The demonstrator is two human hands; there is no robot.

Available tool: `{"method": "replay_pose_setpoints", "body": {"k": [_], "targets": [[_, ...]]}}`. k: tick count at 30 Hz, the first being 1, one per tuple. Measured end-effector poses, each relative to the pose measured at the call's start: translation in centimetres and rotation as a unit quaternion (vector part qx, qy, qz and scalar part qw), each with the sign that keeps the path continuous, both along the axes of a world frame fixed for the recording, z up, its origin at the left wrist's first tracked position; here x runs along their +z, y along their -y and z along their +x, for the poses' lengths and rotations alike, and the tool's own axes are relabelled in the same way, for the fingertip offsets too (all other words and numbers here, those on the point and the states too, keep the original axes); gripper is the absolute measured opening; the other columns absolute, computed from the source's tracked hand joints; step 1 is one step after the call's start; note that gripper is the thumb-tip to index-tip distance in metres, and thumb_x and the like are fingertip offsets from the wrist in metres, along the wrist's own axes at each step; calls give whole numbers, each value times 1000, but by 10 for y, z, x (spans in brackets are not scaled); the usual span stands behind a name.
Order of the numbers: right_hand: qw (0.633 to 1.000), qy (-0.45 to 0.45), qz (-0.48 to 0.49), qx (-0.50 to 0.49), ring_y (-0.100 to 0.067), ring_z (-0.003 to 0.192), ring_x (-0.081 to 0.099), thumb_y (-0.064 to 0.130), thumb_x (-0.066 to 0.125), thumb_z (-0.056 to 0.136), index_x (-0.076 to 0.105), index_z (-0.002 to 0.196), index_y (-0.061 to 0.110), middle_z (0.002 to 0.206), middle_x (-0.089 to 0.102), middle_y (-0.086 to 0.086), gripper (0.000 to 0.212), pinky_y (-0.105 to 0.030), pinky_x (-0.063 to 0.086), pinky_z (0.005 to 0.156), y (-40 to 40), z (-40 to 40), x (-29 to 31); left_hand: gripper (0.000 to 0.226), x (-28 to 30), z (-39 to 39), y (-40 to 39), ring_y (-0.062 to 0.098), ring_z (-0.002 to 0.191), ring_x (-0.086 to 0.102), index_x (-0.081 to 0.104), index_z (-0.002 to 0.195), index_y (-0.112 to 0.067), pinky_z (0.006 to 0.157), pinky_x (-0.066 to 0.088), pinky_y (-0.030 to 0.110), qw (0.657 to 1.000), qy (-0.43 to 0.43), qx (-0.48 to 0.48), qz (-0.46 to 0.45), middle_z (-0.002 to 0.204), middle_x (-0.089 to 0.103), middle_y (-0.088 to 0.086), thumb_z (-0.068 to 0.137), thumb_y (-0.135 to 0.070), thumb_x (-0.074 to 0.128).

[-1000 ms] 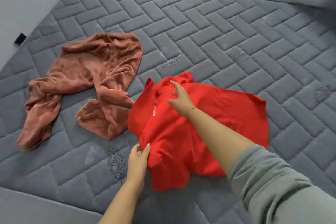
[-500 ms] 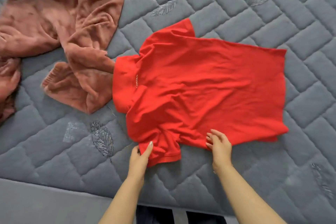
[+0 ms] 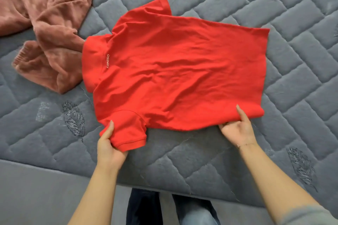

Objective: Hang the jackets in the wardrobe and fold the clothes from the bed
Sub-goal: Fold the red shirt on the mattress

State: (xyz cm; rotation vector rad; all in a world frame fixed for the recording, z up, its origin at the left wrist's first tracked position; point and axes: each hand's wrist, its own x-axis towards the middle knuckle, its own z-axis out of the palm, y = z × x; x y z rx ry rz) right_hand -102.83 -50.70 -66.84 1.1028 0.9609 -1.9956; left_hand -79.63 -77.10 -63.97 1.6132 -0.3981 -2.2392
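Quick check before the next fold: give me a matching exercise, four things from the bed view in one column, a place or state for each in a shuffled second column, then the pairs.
Things:
1. red polo shirt
2. pink velvet garment
3. left hand
4. right hand

Places or states:
A. crumpled at the upper left of the mattress
B. grips the near sleeve
C. spread flat, back up, collar to the left
D. grips the near edge close to the hem

Pairs: 1-C, 2-A, 3-B, 4-D
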Motion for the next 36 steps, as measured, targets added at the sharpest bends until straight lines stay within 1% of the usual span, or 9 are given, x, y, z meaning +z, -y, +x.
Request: {"method": "replay_pose_setpoints", "body": {"k": [8, 10, 13, 18, 23, 27, 30, 33, 36], "targets": [[987, -2, 150, -53, -8, 65, 69, 19, 64, 93, 65, 99, 24, 75, 74, 5, 8, -25, 59, 69, -28, 32, -5, 21, 10, 25, -17, 14, 82, 74, 65, 107, -18, 71, 61, 37, 999, 42, 20, -17, 95, 76, 1, 97, -30, 51], [975, 35, 212, -65, -2, 44, 58, 24, 67, 92, 61, 91, 26, 56, 67, 10, 7, -19, 55, 51, -53, 58, -9, 19, 8, 35, -32, 10, 81, 73, 65, 108, -19, 66, 61, 30, 994, 106, 9, -22, 103, 74, -1, 97, -30, 56], [954, 53, 287, -72, -1, 27, 36, 26, 68, 92, 53, 83, 23, 40, 55, 12, 18, -14, 38, 34, -82, 85, -13, 36, 6, 55, -50, 16, 105, 66, 59, 128, -18, 86, 58, 36, 980, 192, 16, -46, 123, 66, 2, 93, -26, 63], [936, 26, 344, -70, 0, 32, 48, 30, 64, 94, 47, 77, 19, 34, 49, 12, 26, -18, 44, 46, -100, 102, -2, 26, 18, 74, -57, 12, 83, 64, 62, 116, -18, 79, 55, 34, 953, 290, -17, -89, 101, 67, -1, 91, -22, 67], [965, 11, 258, -48, -1, 40, 58, 29, 53, 96, 48, 74, 21, 41, 56, 11, 24, -19, 42, 61, -97, 69, 18, 8, 36, 34, -21, 2, 57, 64, 62, 91, -19, 46, 52, 16, 977, 205, -28, -56, 72, 71, -7, 95, -14, 57], [976, -21, 208, -57, -3, 43, 61, 28, 48, 96, 44, 68, 23, 43, 57, 11, 29, -20, 44, 62, -83, 15, 34, 12, 54, -37, 32, 6, 58, 68, 60, 89, -15, 53, 56, 20, 993, 95, 15, -69, 66, 72, -2, 97, -13, 52], [986, -43, 153, -39, -6, 62, 71, 30, 45, 99, 52, 79, 22, 61, 70, 8, 23, -22, 53, 65, -68, -28, 33, 19, 47, -83, 65, 16, 89, 70, 59, 102, -13, 77, 59, 30, 996, 15, -17, -88, 98, 71, 5, 99, -30, 52], [988, -40, 147, 31, -17, 91, 70, 34, 44, 101, 55, 100, 17, 95, 73, -2, 20, -31, 54, 85, -59, -47, 19, 32, 24, -98, 69, 15, 102, 64, 51, 120, -13, 87, 53, 29, 964, 86, -186, -171, 112, 65, 4, 101, -38, 47], [974, -13, 210, 84, -19, 96, 63, 28, 44, 101, 54, 95, 17, 100, 65, -5, 17, -32, 51, 85, -55, -28, 5, 17, 1, -72, 45, 3, 79, 62, 54, 115, -12, 69, 50, 18, 892, 223, -217, -329, 94, 64, -2, 98, -16, 55]]}}
